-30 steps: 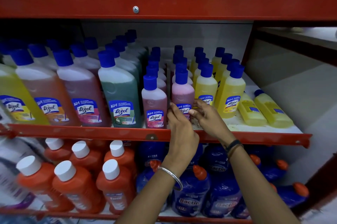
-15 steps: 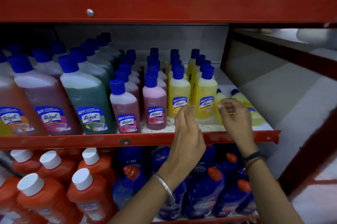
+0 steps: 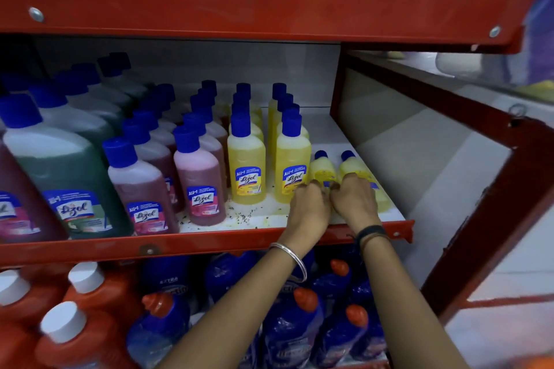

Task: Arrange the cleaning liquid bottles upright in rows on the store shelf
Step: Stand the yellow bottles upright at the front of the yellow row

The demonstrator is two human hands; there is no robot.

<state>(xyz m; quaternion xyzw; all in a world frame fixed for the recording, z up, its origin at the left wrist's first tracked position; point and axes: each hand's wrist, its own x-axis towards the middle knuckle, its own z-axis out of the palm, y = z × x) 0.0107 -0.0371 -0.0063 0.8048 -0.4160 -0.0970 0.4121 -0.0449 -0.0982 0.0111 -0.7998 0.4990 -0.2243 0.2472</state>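
A person's two hands reach onto the white middle shelf [image 3: 344,134] of a red metal rack. The left hand [image 3: 308,206] closes its fingers around one small yellow bottle [image 3: 322,169] lying flat on its side, while the right hand [image 3: 355,200] grips a second lying yellow bottle [image 3: 353,166] just beside it, both blue caps pointing toward the back. Directly to their left, upright yellow bottles [image 3: 292,167] stand in two rows, then pink bottles [image 3: 199,185] and larger green bottles [image 3: 66,182]. Dark specks litter the shelf's front edge. Orange bottles [image 3: 87,338] and dark blue bottles [image 3: 295,326] fill the shelf below.
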